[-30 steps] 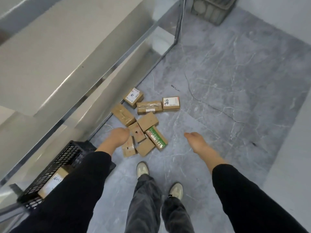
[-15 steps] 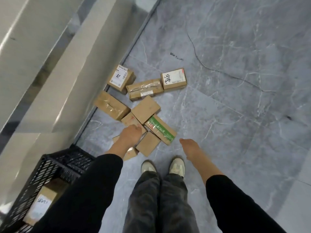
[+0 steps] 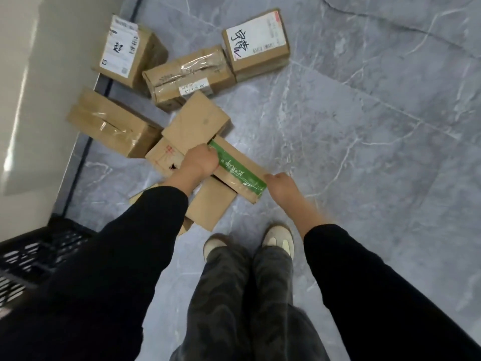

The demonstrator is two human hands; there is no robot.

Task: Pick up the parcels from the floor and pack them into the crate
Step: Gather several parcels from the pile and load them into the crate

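Several brown cardboard parcels lie in a heap on the grey floor. The long parcel with a green tape stripe point(image 3: 238, 169) lies nearest to me. My left hand point(image 3: 200, 160) grips its far end and my right hand point(image 3: 279, 184) grips its near end. Behind it lie a plain flat parcel point(image 3: 196, 123), a taped box point(image 3: 112, 123), a taped parcel with a small label point(image 3: 187, 74) and two boxes with white labels point(image 3: 256, 40) point(image 3: 125, 49). More flat parcels point(image 3: 213, 204) lie under my left arm. The black plastic crate point(image 3: 31, 254) stands at the lower left, mostly hidden by my sleeve.
A pale metal shelf unit point(image 3: 39, 82) runs along the left side, its base rail point(image 3: 86, 152) beside the parcels. My two shoes point(image 3: 250, 243) stand just in front of the heap. Bare marbled grey floor point(image 3: 364, 126) stretches to the right.
I have bent much closer to the heap. Both hands have come down onto the green-striped parcel, one at each end; before, they hung above the parcels holding nothing.
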